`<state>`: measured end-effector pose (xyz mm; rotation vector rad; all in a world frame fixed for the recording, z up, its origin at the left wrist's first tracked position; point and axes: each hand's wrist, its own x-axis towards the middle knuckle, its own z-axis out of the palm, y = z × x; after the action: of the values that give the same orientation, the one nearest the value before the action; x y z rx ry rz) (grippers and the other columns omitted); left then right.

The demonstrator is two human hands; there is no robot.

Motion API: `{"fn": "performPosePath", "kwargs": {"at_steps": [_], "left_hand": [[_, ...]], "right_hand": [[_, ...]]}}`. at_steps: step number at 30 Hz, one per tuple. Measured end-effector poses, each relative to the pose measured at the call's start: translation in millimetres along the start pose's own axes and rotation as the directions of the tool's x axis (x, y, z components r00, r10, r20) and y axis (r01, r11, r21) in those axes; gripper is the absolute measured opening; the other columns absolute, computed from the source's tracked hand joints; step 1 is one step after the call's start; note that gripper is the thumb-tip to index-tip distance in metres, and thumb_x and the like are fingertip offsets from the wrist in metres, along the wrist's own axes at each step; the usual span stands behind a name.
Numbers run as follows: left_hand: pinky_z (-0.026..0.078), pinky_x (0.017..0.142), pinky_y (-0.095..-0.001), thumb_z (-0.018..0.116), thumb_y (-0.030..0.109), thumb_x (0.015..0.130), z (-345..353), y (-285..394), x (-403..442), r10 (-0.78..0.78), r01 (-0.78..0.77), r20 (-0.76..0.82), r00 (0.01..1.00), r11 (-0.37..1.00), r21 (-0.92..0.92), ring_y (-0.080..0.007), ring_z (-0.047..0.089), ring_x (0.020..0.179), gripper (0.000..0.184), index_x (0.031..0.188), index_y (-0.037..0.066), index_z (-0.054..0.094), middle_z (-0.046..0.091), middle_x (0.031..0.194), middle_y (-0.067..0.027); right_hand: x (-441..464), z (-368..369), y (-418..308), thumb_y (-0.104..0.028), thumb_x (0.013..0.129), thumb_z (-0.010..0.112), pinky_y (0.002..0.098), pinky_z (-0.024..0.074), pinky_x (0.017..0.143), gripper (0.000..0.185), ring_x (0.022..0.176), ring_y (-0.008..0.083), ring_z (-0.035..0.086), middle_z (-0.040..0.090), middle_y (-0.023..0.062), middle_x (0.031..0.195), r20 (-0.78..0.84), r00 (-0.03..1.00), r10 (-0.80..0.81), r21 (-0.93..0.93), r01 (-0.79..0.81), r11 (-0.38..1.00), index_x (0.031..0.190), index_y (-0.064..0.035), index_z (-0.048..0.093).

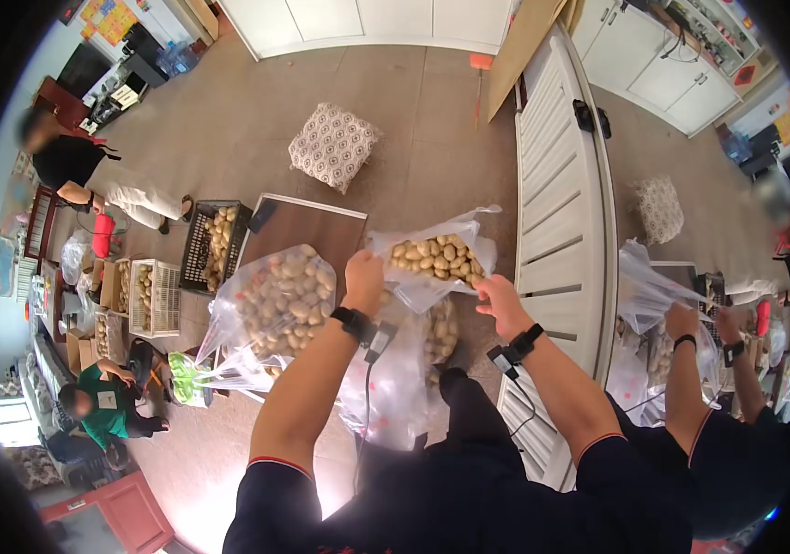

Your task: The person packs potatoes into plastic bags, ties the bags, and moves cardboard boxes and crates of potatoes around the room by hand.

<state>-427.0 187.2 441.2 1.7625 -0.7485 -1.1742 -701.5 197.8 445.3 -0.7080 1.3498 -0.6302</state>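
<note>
A clear plastic bag (458, 226) stands open in front of me, with small yellowish-brown potatoes (436, 257) inside. My left hand (364, 280) is closed on the left side of its rim. At the right edge, my right hand (504, 305) pinches the plastic between thumb and fingers. A full, clear bag of potatoes (289, 300) lies to the left of my left hand. Below my hands, crumpled plastic bags (390, 383) and another bag of potatoes (441, 331) are partly covered by my arms.
Black crate (196, 249) and white crate (164, 297) hold potatoes at left. Two people (72, 166) (104, 402) are on that side. A white slatted panel (556, 212) with a mirror beside it rises at right. A patterned cushion (332, 148) lies ahead, beyond a brown board (307, 231).
</note>
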Motion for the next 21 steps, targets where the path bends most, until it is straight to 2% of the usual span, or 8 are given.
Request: {"fn": "performPosePath", "kwargs": {"at_steps": [4,7,8,10,12,13,17,21], "left_hand": [[0.041,0.052,-0.031,0.054,0.01,0.082,11.9,-77.7,32.8,-0.04,0.056,-0.083,0.996,0.978,0.2,-0.0162,0.053,0.06,0.012,0.082,-0.002,0.057,0.057,0.069,-0.0076],[0.045,0.057,-0.0338,0.054,0.012,0.08,32.5,-106.0,35.9,0.248,-0.202,-0.035,0.968,0.857,0.475,-0.0225,0.056,0.062,0.017,0.091,0.001,0.061,0.062,0.076,-0.0149],[0.046,0.057,-0.0341,0.054,0.011,0.081,38.0,-133.7,49.7,0.565,-0.546,0.266,0.781,0.413,0.729,-0.0231,0.057,0.063,0.016,0.091,0.002,0.062,0.063,0.075,-0.0139],[0.048,0.061,-0.0365,0.053,0.01,0.081,55.7,-132.9,43.4,0.263,-0.516,0.451,0.853,0.294,0.804,-0.0242,0.06,0.068,0.014,0.082,0.004,0.066,0.064,0.072,-0.012],[0.048,0.064,-0.0395,0.056,0.016,0.074,70.7,-209.9,62.0,0.515,-0.531,0.407,0.754,0.114,0.84,-0.0239,0.061,0.072,0.017,0.07,0.004,0.068,0.066,0.075,-0.0125],[0.048,0.085,-0.0444,0.051,0.023,0.083,50.7,-117.5,27.1,0.015,-0.567,0.568,0.823,0.064,0.821,-0.0318,0.062,0.093,0.025,0.089,0.005,0.067,0.064,0.101,-0.0176],[0.048,0.076,-0.0457,0.051,0.014,0.077,31.5,-194.1,-8.6,0.242,-0.267,0.13,0.961,0.71,0.652,-0.0359,0.061,0.087,0.019,0.083,0.001,0.064,0.064,0.093,-0.0214],[0.047,0.083,-0.0455,0.051,0.021,0.08,-63.3,-217.4,-116.9,0.0,0.006,-0.017,1.0,0.932,0.363,-0.039,0.061,0.094,0.027,0.093,0.001,0.064,0.064,0.095,-0.0236]], "right_hand": [[46.5,-2.9,35.4,-0.026,0.077,0.063,0.035,0.0448,0.072,0.02,0.081,0.0109,0.049,0.05,-0.0011,0.083,-0.036,0.997,0.072,-0.083,-0.075,0.994,0.088,-0.0129,0.052],[75.6,-12.7,55.3,-0.026,0.077,0.063,0.0349,0.0448,0.072,0.023,0.081,0.0112,0.049,0.052,-0.0008,0.085,-0.021,0.992,0.121,-0.127,-0.123,0.984,0.091,-0.0121,0.052],[82.3,-16.5,62.3,-0.026,0.078,0.063,0.0364,0.0459,0.074,0.024,0.085,0.0125,0.051,0.053,0.0002,0.089,-0.021,0.986,0.166,-0.112,-0.168,0.979,0.095,-0.0115,0.053],[95.3,-27.6,78.1,-0.028,0.081,0.062,0.0432,0.0472,0.084,0.031,0.106,0.0181,0.052,0.055,0.0044,0.108,0.079,0.979,0.188,-0.152,-0.174,0.973,0.106,-0.0114,0.053],[124.1,-35.4,103.8,-0.03,0.083,0.058,0.052,0.0406,0.094,0.037,0.126,0.0215,0.039,0.047,0.0063,0.126,0.087,0.96,0.266,-0.133,-0.253,0.958,0.115,-0.0136,0.05],[134.9,-32.4,107.0,-0.03,0.082,0.059,0.0539,0.0393,0.094,0.037,0.123,0.0214,0.041,0.048,0.0058,0.123,0.093,0.957,0.276,-0.178,-0.256,0.95,0.114,-0.014,0.051],[140.0,-7.9,98.1,-0.026,0.077,0.06,0.0391,0.0383,0.066,0.019,0.069,0.0141,0.042,0.043,-0.002,0.07,-0.105,0.975,0.197,-0.325,-0.221,0.919,0.071,-0.0164,0.045],[140.2,-3.1,87.3,-0.022,0.08,0.059,0.0415,0.0404,0.076,0.028,0.088,0.0219,0.048,0.05,0.007,0.092,-0.129,0.977,0.172,-0.538,-0.215,0.815,0.1,-0.0052,0.05]]}}
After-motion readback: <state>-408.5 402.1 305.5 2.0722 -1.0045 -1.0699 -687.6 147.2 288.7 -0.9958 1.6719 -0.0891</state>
